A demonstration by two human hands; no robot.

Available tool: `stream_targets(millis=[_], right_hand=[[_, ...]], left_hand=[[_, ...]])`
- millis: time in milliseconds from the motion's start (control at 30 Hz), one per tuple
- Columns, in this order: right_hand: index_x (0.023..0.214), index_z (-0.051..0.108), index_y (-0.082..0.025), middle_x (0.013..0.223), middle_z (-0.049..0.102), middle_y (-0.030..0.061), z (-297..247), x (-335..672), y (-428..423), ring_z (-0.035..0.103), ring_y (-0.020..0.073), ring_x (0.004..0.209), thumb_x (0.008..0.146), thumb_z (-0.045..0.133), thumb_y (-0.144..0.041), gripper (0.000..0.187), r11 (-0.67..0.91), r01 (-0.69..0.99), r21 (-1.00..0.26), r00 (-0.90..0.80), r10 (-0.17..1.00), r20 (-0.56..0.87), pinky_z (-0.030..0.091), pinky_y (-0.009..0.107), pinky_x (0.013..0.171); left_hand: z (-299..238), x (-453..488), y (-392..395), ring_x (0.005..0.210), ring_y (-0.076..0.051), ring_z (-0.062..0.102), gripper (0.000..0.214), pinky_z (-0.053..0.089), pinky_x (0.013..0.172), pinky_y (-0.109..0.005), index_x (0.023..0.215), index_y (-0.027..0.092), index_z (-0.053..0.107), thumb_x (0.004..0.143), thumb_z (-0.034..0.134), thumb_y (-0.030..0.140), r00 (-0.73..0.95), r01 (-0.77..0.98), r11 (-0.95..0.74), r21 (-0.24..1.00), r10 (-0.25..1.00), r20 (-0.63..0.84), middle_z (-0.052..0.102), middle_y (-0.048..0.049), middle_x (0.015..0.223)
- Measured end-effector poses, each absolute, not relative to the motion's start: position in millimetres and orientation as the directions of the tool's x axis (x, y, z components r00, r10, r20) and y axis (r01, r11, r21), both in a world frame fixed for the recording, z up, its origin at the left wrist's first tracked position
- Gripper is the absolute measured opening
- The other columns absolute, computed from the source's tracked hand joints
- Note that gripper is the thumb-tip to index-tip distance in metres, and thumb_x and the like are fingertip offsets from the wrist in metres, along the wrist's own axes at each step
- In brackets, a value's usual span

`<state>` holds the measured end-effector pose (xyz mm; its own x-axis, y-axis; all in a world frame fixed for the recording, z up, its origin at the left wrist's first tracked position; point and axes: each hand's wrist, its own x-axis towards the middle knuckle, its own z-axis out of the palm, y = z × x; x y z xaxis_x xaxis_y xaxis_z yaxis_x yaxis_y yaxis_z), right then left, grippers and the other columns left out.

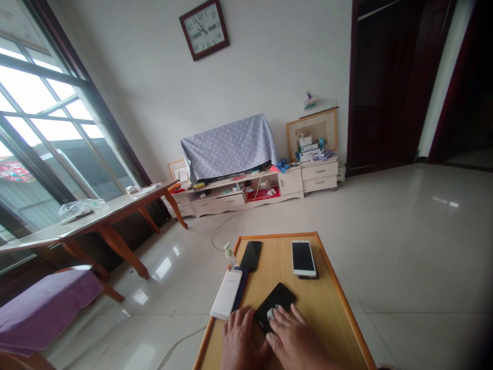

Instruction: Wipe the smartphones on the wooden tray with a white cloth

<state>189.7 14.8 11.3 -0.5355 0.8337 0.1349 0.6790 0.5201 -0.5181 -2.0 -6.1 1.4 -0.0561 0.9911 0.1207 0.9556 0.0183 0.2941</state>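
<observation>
A black smartphone [283, 296] lies slanted on the small wooden table, in front of both hands. My right hand [292, 336] is over its lower half, fingers pressing a small grey-white cloth or wipe [271, 312] onto its surface. Beside the phone's lower left edge rests my left hand [239, 334], its fingers stretched forward; whether its thumb touches the phone is hard to make out. Left of it lies a white phone [227, 294], back up, partly on a dark blue flat item [242, 291]. Further forward are a dark phone [251, 256] and a white-framed phone [303, 257] stacked on another dark one.
A pump bottle [230, 255] stands at the table's left edge. The wooden tabletop [319, 308] has a raised orange-brown rim. Beyond are a white TV cabinet [290, 181] with a cloth-covered television [231, 146], a long table [115, 210] at left and a purple-covered seat [50, 308].
</observation>
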Motion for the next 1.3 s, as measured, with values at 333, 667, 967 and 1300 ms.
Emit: stream_targets(millis=[333,667,967,1300], right_hand=[[0.14,0.06,-0.02,0.149,0.049,0.0139,19.9,187.1,11.0,0.041,0.0347,0.142,0.102,0.039,-0.052,0.054,0.523,0.629,-0.576,-0.59,0.803,0.084,0.02,0.06,0.121],[0.144,0.055,-0.017,0.15,0.047,0.0159,17.4,203.0,35.4,0.037,0.0334,0.145,0.104,0.031,-0.052,0.058,0.391,0.777,-0.493,-0.396,0.913,0.1,0.012,0.063,0.121],[0.137,0.061,-0.027,0.15,0.049,0.0092,23.9,180.4,10.9,0.038,0.0308,0.144,0.103,0.039,-0.048,0.046,0.578,0.553,-0.6,-0.683,0.727,0.07,0.012,0.064,0.121],[0.145,0.053,-0.02,0.151,0.047,0.0137,7.7,195.2,36.6,0.036,0.0325,0.145,0.104,0.03,-0.051,0.057,0.444,0.745,-0.498,-0.435,0.889,0.141,0.01,0.065,0.121]], left_hand=[[4.5,-1.7,-6.3,0.131,-0.025,0.047,0.061,0.032,0.111,-0.036,0.131,0.029,0.061,0.07,0.062,0.034,-0.056,0.961,0.03,0.273,0.995,0.088,0.057,-0.0029,0.142],[5.0,1.8,-6.4,0.132,-0.03,0.045,0.066,0.032,0.112,-0.042,0.13,0.026,0.062,0.069,0.068,0.05,-0.066,0.953,0.036,0.302,0.994,0.09,0.059,-0.0061,0.141],[4.4,-4.1,-5.9,0.129,-0.023,0.049,0.06,0.034,0.109,-0.035,0.13,0.03,0.061,0.07,0.059,0.028,-0.043,0.958,0.017,0.285,0.996,0.084,0.058,-0.0022,0.141],[1.2,-1.0,-6.6,0.132,-0.03,0.047,0.063,0.034,0.111,-0.042,0.129,0.027,0.063,0.071,0.067,0.051,-0.061,0.952,0.024,0.304,0.992,0.115,0.059,-0.0057,0.14]])
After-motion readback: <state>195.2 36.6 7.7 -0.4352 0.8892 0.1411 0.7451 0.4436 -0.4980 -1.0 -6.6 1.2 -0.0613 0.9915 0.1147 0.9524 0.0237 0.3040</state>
